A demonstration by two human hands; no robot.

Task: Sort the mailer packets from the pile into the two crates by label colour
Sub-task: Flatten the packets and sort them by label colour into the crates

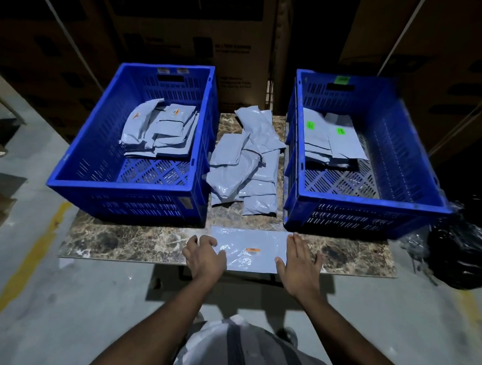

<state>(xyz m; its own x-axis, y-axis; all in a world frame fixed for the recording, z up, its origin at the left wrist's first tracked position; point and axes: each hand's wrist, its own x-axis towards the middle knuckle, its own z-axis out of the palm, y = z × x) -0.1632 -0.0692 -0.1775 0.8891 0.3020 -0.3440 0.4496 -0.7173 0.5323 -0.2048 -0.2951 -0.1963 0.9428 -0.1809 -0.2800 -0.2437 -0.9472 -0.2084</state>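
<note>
A grey mailer packet (pixel 252 243) with an orange label lies flat at the table's front edge. My left hand (pixel 203 257) rests on its left end with fingers loosely curled. My right hand (pixel 299 265) lies flat on its right end, fingers straight. A pile of grey packets (pixel 247 166) sits between the two blue crates. The left crate (pixel 122 188) holds packets with orange labels. The right crate (pixel 372 203) holds packets with green labels and has a green tag on its far rim.
The marble-patterned table (pixel 125 240) bears both crates. Black plastic bags (pixel 465 250) lie on the floor at the right. Large cardboard boxes (pixel 186 34) stand behind the table. A yellow line (pixel 32 255) runs along the grey floor at the left.
</note>
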